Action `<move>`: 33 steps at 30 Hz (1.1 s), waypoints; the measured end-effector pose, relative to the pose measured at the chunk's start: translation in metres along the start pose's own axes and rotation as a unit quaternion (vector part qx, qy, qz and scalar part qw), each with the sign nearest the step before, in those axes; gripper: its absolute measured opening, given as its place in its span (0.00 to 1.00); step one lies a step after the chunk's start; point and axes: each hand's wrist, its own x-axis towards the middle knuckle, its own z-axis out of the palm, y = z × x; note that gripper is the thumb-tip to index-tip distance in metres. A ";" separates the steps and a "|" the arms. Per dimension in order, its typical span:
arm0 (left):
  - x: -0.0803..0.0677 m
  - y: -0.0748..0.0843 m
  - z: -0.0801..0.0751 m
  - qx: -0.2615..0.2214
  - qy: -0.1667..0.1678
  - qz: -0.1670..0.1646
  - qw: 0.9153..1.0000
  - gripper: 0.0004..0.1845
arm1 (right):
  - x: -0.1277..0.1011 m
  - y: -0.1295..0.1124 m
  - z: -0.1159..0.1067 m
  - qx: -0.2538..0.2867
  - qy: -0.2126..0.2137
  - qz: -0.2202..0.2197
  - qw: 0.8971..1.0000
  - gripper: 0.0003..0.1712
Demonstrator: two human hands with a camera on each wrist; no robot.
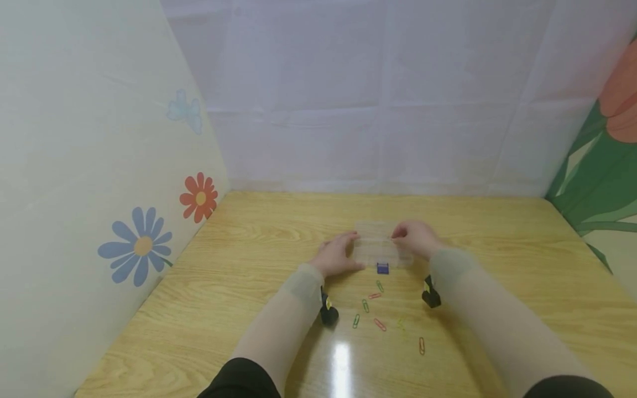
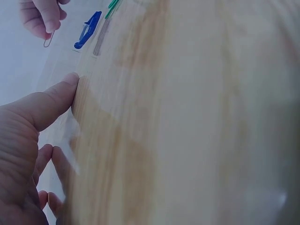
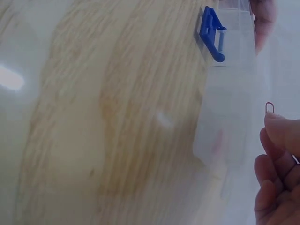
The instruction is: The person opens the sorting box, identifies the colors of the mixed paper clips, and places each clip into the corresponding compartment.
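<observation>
A clear plastic box (image 1: 370,255) with a blue latch (image 1: 382,268) on its front sits on the wooden table. My left hand (image 1: 337,257) holds the box at its left end, the thumb (image 2: 63,96) against the front edge and the fingers toward the back. Above the box's right part, my right hand (image 1: 417,237) pinches a small red paper clip (image 3: 269,107) between thumb and fingers. The same clip (image 2: 48,39) hangs from the fingertips in the left wrist view. A faint pink blur (image 3: 218,141) shows through the box wall; what it is I cannot tell.
Several loose paper clips lie in front of the box, among them a green one (image 1: 365,305), a pink one (image 1: 380,324), a yellow one (image 1: 401,323) and a red one (image 1: 422,345). Behind the table (image 1: 278,215) hangs a pale cloth (image 1: 308,138); a flowered panel (image 1: 74,166) stands left.
</observation>
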 end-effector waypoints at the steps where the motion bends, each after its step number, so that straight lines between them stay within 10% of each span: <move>1: 0.000 -0.001 0.000 0.000 0.000 0.000 1.000 0.46 | 0.000 0.000 0.001 -0.003 0.000 0.000 1.000 0.10; 33: 0.004 -0.004 0.002 -0.004 0.004 0.001 1.000 0.47 | 0.002 0.000 0.009 0.007 -0.015 0.014 1.000 0.11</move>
